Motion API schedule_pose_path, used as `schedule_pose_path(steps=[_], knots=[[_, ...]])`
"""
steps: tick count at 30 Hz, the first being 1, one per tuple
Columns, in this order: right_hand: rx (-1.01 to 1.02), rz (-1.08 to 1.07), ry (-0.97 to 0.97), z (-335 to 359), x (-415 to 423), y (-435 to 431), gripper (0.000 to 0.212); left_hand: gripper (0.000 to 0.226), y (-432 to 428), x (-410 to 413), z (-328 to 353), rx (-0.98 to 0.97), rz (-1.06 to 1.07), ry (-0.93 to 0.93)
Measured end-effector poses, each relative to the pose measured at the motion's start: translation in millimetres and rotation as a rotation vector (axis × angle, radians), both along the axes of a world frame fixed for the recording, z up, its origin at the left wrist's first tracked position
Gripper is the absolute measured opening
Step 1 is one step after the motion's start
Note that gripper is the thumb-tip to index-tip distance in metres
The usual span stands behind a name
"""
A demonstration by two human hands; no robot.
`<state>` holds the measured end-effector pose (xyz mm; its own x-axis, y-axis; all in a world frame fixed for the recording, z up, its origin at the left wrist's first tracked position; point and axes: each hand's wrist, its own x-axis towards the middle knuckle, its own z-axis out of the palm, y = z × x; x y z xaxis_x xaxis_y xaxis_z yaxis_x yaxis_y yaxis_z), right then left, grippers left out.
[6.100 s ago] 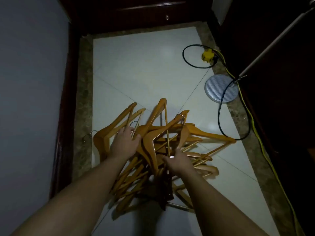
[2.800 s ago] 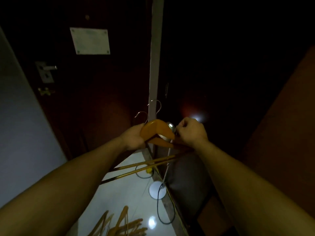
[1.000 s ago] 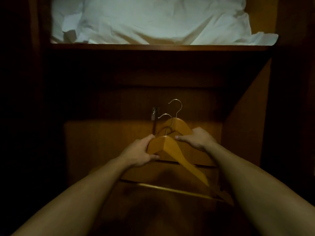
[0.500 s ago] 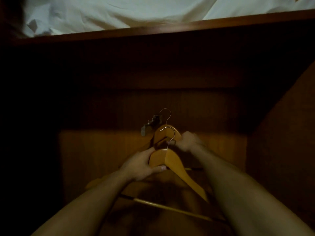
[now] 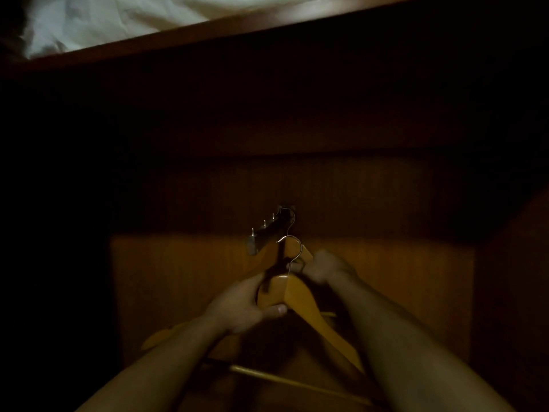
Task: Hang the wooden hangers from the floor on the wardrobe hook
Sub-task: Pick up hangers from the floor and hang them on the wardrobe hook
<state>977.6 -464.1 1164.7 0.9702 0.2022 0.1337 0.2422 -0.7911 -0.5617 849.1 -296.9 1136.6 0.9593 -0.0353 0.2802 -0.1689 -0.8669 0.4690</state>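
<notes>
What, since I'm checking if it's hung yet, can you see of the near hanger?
The near hanger is orange-brown wood with a thin metal hook on top and a pale crossbar below. Its right arm slopes down toward the camera. The left hand grips its peak, thumb in front. Its hook is free, below the wardrobe hook. The blurred right hand is beside it; contact unclear.

a wooden shelf [image 5: 208, 34] carries crumpled white bedding [image 5: 104, 22]; below, a pegged metal hook [image 5: 267, 231] bears one hanger [image 5: 292, 252] by its wire loop.
</notes>
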Motion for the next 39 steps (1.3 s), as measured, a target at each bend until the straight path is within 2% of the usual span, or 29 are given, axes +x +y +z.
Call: schedule_pose_path(steps=[7, 10, 16, 19, 21, 24, 29, 33, 39], knots=[[0.027, -0.034, 0.030, 0.6, -6.5, -0.7, 0.049, 0.072, -1.0, -0.9, -0.3, 0.015, -0.020, -0.006], [0.062, -0.037, 0.011, 4.2, -18.7, -11.6, 0.059, 0.071, -2.5, -2.6, 0.0, 0.031, -0.025, 0.021], [0.196, -0.026, -0.055, 6.6, -51.4, -35.3, 0.071, 0.038, -5.1, -6.0, 1.3, 0.076, -0.053, 0.025], [0.332, 0.070, -0.083, 11.1, -79.8, -45.6, 0.071, 0.042, -9.6, -11.9, 8.6, 0.036, -0.098, -0.001], [0.393, 0.206, 0.043, 11.1, -98.3, -53.0, 0.079, 0.046, -11.7, -15.3, 14.9, -0.053, -0.105, -0.037], [0.288, 0.282, 0.175, 2.1, -120.3, -60.2, 0.061, 0.057, -15.1, -18.8, 26.9, -0.209, -0.109, -0.085], [0.212, 0.192, 0.025, -5.7, -125.9, -66.6, 0.037, 0.059, -19.1, -10.5, 38.4, -0.258, -0.117, -0.063], [0.139, 0.143, -0.098, 2.0, -112.7, -68.0, 0.046, 0.049, -19.8, 5.1, 33.9, -0.268, -0.067, -0.113], [0.100, 0.116, -0.079, 6.2, -72.6, -55.4, 0.049, 0.030, 2.2, 25.6, 28.9, -0.036, 0.103, -0.138]])
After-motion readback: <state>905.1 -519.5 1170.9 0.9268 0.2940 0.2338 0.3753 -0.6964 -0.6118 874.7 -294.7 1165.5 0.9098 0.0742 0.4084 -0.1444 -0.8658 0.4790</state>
